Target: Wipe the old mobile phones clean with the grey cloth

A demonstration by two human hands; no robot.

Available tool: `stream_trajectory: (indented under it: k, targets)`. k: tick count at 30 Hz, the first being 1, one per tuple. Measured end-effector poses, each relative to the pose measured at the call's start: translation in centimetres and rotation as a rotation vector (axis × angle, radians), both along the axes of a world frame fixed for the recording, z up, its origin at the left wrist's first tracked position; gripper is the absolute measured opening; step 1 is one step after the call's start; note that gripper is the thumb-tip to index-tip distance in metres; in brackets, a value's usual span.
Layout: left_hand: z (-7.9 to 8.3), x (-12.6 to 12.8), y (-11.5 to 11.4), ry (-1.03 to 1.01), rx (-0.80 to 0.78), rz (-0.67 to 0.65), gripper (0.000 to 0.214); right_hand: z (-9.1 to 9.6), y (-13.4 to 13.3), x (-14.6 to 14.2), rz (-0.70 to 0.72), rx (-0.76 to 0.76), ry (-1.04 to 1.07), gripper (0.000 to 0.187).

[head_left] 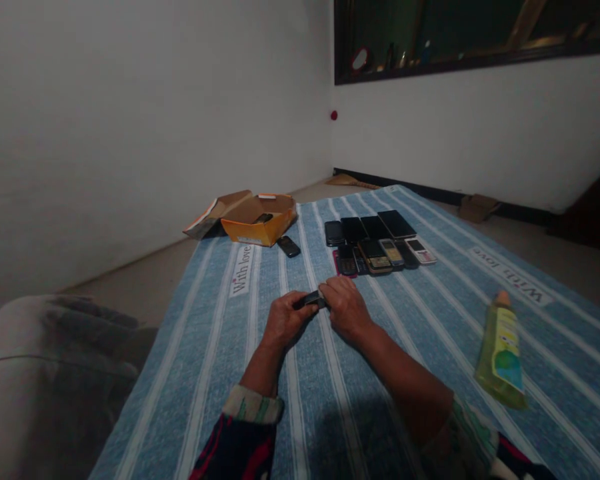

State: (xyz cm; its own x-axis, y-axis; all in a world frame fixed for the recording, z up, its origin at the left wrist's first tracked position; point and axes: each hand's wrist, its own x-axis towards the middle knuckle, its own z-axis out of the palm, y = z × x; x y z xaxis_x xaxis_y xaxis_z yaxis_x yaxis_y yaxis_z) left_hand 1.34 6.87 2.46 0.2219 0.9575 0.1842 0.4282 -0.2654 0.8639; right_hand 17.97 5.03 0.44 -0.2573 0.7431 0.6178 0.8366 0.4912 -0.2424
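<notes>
Over the middle of the striped blue cloth [260, 427], a small dark mobile phone [310, 299] is held nearly edge-on between both hands. My left hand [284, 321] closes its thumb and fingers on the phone's left end. At the other end my right hand [347, 312] is closed too, with its fingers partly hiding the phone. A small greyish patch shows by the right fingertips; I cannot tell what it is. Beyond the hands lie two rows of phones, among them a brown-edged keypad phone [375, 256] and a large black smartphone [397, 224].
An open orange cardboard box [260, 233] stands at the back left with a dark phone inside. Beside it lies a black phone [289, 247]. A yellow-green bottle [501, 360] lies at the right. Grey upholstered seating [55, 387] is at the lower left.
</notes>
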Motion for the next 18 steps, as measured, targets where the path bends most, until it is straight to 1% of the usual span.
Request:
stream_trajectory:
  k: [2,4,6,9,12,14,18]
  targets:
    - [-0.1,0.1,0.0,-0.003,-0.011,0.022,0.02,-0.2,0.3,0.5,-0.06,-0.023,0.039,0.028]
    - [-0.2,0.2,0.2,-0.017,0.001,0.036,0.022,-0.2,0.5,0.2,-0.084,-0.035,0.057,0.027]
    - [-0.3,0.3,0.5,-0.019,0.036,0.058,0.022,0.1,0.6,-0.9,-0.049,-0.029,0.062,0.025]
    - [-0.4,0.3,1.1,0.063,0.11,0.133,0.016,0.5,0.9,-3.0,0.058,-0.006,0.03,0.021]
    - [-0.4,0.4,1.6,0.133,0.167,0.185,0.017,0.7,1.5,-3.9,0.073,0.027,0.019,0.02]
    - [-0.5,0.4,1.8,0.142,0.185,0.2,0.018,0.7,2.0,-3.4,0.067,0.031,0.01,0.02]
    - [-0.9,0.6,1.8,0.105,0.169,0.218,0.025,0.6,3.0,-0.7,-0.008,-0.016,0.013,0.02]
